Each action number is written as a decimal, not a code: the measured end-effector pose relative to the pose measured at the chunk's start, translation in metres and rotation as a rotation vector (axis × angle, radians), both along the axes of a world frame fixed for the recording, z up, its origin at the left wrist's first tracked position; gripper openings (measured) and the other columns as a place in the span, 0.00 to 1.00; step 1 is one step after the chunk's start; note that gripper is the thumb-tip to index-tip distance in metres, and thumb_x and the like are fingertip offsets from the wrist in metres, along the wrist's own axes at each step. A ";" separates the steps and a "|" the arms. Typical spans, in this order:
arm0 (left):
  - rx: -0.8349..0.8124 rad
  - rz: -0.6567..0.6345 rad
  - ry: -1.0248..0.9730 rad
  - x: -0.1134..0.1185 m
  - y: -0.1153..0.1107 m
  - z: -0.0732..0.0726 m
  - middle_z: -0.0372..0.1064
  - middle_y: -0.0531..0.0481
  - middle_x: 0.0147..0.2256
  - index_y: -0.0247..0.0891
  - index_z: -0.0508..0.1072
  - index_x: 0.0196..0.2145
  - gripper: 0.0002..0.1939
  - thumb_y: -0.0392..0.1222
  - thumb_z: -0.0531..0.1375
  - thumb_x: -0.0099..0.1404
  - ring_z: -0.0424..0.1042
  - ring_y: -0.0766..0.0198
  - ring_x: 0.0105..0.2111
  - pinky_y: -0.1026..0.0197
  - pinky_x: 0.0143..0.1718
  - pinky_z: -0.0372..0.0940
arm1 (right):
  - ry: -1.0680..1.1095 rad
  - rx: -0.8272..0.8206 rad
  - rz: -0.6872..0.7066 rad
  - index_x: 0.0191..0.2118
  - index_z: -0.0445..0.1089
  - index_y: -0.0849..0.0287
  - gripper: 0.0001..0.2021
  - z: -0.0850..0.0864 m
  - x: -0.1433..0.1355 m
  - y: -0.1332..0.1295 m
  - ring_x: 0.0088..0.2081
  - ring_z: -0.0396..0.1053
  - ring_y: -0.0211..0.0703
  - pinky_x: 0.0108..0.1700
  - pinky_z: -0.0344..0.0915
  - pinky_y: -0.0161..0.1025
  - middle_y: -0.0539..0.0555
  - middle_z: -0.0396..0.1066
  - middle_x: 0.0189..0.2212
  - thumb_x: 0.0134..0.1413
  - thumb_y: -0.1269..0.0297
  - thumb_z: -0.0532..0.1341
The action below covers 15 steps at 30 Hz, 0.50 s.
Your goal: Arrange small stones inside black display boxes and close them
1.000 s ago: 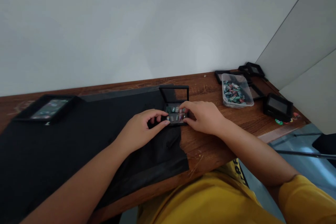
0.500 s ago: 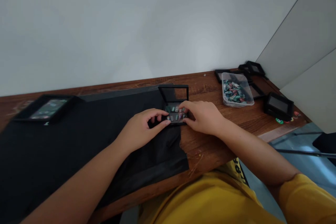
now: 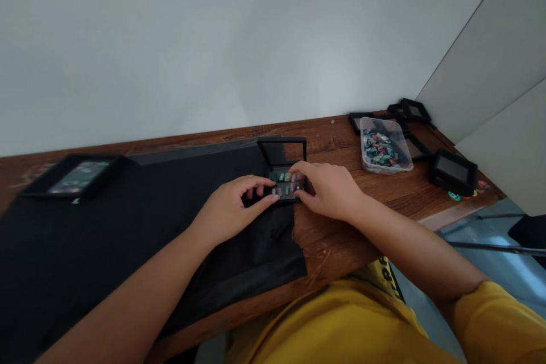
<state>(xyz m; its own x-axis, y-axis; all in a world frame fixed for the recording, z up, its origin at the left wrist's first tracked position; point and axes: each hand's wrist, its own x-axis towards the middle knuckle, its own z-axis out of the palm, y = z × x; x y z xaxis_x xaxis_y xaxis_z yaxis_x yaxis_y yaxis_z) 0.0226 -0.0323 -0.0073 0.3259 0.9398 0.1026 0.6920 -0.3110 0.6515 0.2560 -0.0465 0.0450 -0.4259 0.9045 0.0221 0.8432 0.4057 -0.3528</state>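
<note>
A small black display box [image 3: 305,149] stands with its windowed lid raised, near the right edge of a black mat [image 3: 179,193]. Inside the box lie small polished stones [image 3: 287,177] in two rows, green, pinkish and purple. My left hand [image 3: 232,205] grips the box's left front corner between thumb and fingers. Over the right end of the rows, my right hand [image 3: 326,189] has its thumb and index finger curled about the stones. Its other fingers are hidden, so whatever it pinches cannot be made out.
A clear plastic tub [image 3: 407,165] of many loose stones stands to the right on the wooden table [image 3: 341,247]. Several black boxes surround it, one [image 3: 453,172] at the right. Another black box [image 3: 72,176] with stones lies at the left. A white wall [image 3: 213,40] rises behind.
My right hand has shifted very slightly left over the stones. My left hand keeps its place at the box's corner, and the box has not visibly moved.
</note>
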 end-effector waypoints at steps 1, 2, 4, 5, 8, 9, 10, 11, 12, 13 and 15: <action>0.000 0.000 -0.001 0.001 0.000 0.000 0.70 0.51 0.31 0.43 0.81 0.42 0.22 0.61 0.61 0.62 0.67 0.59 0.31 0.57 0.35 0.64 | 0.010 -0.001 0.000 0.58 0.69 0.52 0.19 0.000 -0.001 0.000 0.48 0.77 0.51 0.43 0.66 0.41 0.54 0.80 0.51 0.63 0.63 0.63; 0.002 -0.001 0.001 0.001 0.000 0.000 0.70 0.51 0.31 0.43 0.81 0.41 0.22 0.62 0.61 0.62 0.67 0.59 0.31 0.57 0.35 0.63 | 0.021 -0.001 0.001 0.59 0.69 0.52 0.19 -0.001 -0.001 0.000 0.48 0.77 0.51 0.43 0.67 0.41 0.54 0.80 0.51 0.63 0.62 0.63; 0.009 -0.005 0.005 0.003 0.000 0.000 0.70 0.51 0.31 0.44 0.82 0.41 0.22 0.62 0.61 0.62 0.66 0.59 0.31 0.57 0.34 0.63 | 0.044 0.011 0.006 0.59 0.69 0.52 0.20 -0.003 -0.003 0.000 0.49 0.77 0.52 0.43 0.67 0.42 0.54 0.79 0.52 0.62 0.62 0.64; 0.014 -0.005 0.005 0.003 0.001 0.000 0.70 0.51 0.31 0.44 0.82 0.41 0.22 0.62 0.61 0.63 0.66 0.59 0.31 0.57 0.34 0.63 | 0.057 0.020 0.010 0.60 0.69 0.52 0.21 -0.004 -0.003 0.000 0.50 0.77 0.52 0.44 0.67 0.42 0.54 0.79 0.52 0.62 0.62 0.64; 0.030 -0.010 0.003 0.005 0.001 0.000 0.70 0.51 0.30 0.44 0.82 0.41 0.22 0.63 0.60 0.63 0.66 0.59 0.30 0.57 0.34 0.63 | 0.083 0.029 0.025 0.59 0.68 0.52 0.20 -0.008 -0.004 0.000 0.51 0.77 0.51 0.45 0.67 0.41 0.54 0.79 0.52 0.62 0.62 0.64; 0.035 -0.013 0.003 0.005 0.001 -0.001 0.70 0.51 0.30 0.45 0.82 0.41 0.22 0.63 0.60 0.64 0.66 0.59 0.30 0.58 0.34 0.63 | 0.083 0.024 0.031 0.59 0.68 0.52 0.20 -0.009 -0.004 0.000 0.51 0.77 0.51 0.45 0.67 0.41 0.54 0.79 0.52 0.63 0.62 0.64; 0.039 -0.018 0.003 0.006 0.001 -0.001 0.70 0.51 0.30 0.45 0.82 0.41 0.22 0.63 0.60 0.64 0.66 0.60 0.30 0.58 0.33 0.63 | 0.078 0.016 0.034 0.60 0.68 0.52 0.20 -0.010 -0.005 0.000 0.50 0.77 0.51 0.45 0.67 0.41 0.54 0.80 0.52 0.63 0.63 0.64; 0.042 -0.022 0.005 0.006 0.001 -0.001 0.70 0.51 0.30 0.45 0.83 0.41 0.22 0.63 0.59 0.64 0.66 0.60 0.30 0.58 0.33 0.63 | 0.069 0.010 0.034 0.60 0.68 0.52 0.20 -0.010 -0.005 0.001 0.50 0.77 0.51 0.45 0.67 0.41 0.54 0.80 0.52 0.63 0.63 0.63; 0.045 -0.024 0.008 0.007 0.002 -0.001 0.70 0.51 0.30 0.45 0.83 0.41 0.23 0.63 0.59 0.65 0.66 0.60 0.29 0.58 0.33 0.63 | 0.060 0.006 0.033 0.60 0.68 0.52 0.20 -0.010 -0.005 0.001 0.50 0.77 0.51 0.45 0.67 0.42 0.54 0.80 0.52 0.63 0.63 0.63; 0.047 -0.024 0.011 0.007 0.002 0.000 0.70 0.51 0.29 0.45 0.83 0.41 0.23 0.64 0.59 0.65 0.66 0.60 0.29 0.59 0.32 0.62 | 0.052 0.004 0.033 0.60 0.68 0.52 0.20 -0.010 -0.005 0.001 0.50 0.77 0.52 0.45 0.67 0.42 0.54 0.80 0.52 0.63 0.62 0.63; 0.051 -0.016 0.017 0.008 0.001 0.000 0.70 0.51 0.29 0.45 0.83 0.42 0.23 0.64 0.58 0.65 0.65 0.60 0.29 0.59 0.32 0.62 | 0.041 0.003 0.032 0.60 0.68 0.52 0.20 -0.009 -0.005 0.001 0.50 0.77 0.52 0.44 0.67 0.42 0.54 0.80 0.52 0.64 0.62 0.63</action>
